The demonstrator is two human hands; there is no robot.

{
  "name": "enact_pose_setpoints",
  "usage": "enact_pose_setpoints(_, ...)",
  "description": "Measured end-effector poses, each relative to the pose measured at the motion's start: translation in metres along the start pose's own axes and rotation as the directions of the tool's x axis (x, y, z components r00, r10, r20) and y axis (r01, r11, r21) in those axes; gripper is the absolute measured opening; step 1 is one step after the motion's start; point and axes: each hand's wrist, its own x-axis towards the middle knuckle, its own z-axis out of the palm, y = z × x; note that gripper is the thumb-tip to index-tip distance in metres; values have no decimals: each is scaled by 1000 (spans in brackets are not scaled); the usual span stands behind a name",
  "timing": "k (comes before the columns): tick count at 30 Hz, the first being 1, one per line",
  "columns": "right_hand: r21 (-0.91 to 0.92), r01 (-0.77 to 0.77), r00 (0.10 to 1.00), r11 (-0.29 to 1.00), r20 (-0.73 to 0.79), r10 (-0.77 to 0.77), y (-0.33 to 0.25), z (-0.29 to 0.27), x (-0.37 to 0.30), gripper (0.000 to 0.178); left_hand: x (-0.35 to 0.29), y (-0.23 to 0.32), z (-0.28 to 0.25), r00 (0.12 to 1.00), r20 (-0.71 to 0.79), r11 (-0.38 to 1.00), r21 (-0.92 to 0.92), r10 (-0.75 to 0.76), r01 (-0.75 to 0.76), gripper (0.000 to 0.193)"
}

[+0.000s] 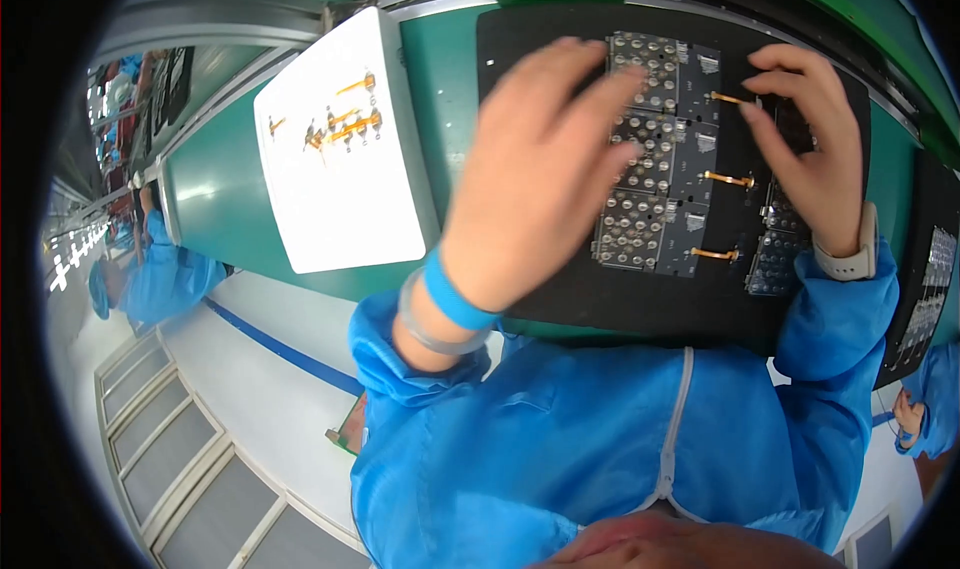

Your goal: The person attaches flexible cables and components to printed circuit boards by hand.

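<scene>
Three dark circuit boards with rows of shiny round keys or studs lie in a column on a black mat. Short orange flex cables stick out from their right sides. My left hand, blurred by motion, hovers over the boards' left part with fingers apart, hiding some of the studs. At the right, my right hand is open, its thumb close to the end of the top orange cable. Whether it touches the cable I cannot tell. More studded boards lie partly beneath that hand and wrist.
A white tray to the left holds several loose orange flex cables. The green worktop runs beneath it. Another black mat with boards stands at far right. Other people in blue work there and at far left.
</scene>
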Motion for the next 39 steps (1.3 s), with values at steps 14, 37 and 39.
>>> enact_pose_setpoints(14,-187,-51,998,981,-54,41,-23,-27,-30,12,-61,-128,-125,903,162,891,300,-399,340,11)
enact_pose_setpoints(37,-226,-119,991,967,-82,103,-32,-32,-54,12,-55,-134,-125,866,228,894,171,-445,414,10)
enact_pose_setpoints(39,-218,-123,991,968,-87,107,-32,-33,-55,12,-53,-127,-121,866,212,891,136,-453,433,11)
